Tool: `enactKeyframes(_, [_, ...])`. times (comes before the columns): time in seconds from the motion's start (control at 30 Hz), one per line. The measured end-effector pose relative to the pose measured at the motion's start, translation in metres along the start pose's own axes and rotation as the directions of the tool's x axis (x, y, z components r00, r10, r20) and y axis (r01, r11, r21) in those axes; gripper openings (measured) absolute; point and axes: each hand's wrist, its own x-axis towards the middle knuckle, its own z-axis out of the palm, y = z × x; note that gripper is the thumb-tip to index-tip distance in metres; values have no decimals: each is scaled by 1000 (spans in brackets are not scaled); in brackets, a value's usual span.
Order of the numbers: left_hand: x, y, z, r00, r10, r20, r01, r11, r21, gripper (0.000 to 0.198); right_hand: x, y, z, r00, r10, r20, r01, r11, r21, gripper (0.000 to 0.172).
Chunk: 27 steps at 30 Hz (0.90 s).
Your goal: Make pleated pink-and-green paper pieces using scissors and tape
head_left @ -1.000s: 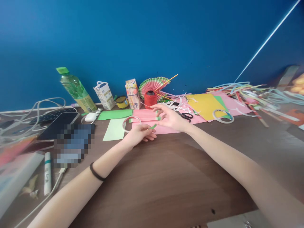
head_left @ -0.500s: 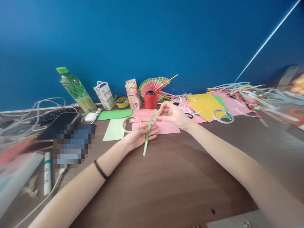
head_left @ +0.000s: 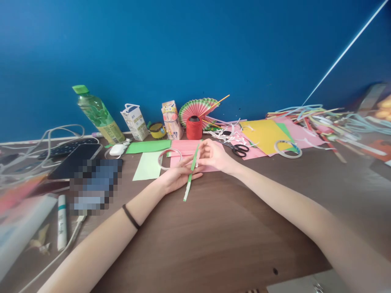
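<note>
Blue wall (head_left: 195, 49), cluttered brown desk (head_left: 214, 228); right hand (head_left: 215, 156) pinches green strip (head_left: 189, 181), left hand (head_left: 177, 177) splayed.

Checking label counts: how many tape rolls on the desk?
2. One tape roll lies just behind the left hand, overlapping the pale green sheet; the other lies at the yellow sheet's near right corner. Others may be hidden under the paper strips.

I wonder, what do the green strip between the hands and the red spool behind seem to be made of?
Green strip: probably matte paper, thin, flat, slightly bent. Red spool: seemingly wound thread or yarn, dull surface, dark hole on top.
</note>
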Motion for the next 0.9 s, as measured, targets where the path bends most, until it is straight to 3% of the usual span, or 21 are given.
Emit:
enactKeyframes(0.33, [2, -3, -3, 1000, 25, -2, -25, 1000, 0, 59, -6, 2, 17, 998, -1, -67, 0, 1000, -10, 38])
enactKeyframes(0.9, [1, -3, -1, 998, 54, 16, -54, 998, 22, 53, -8, 12, 22, 992, -51, -112, 43, 997, -70, 35])
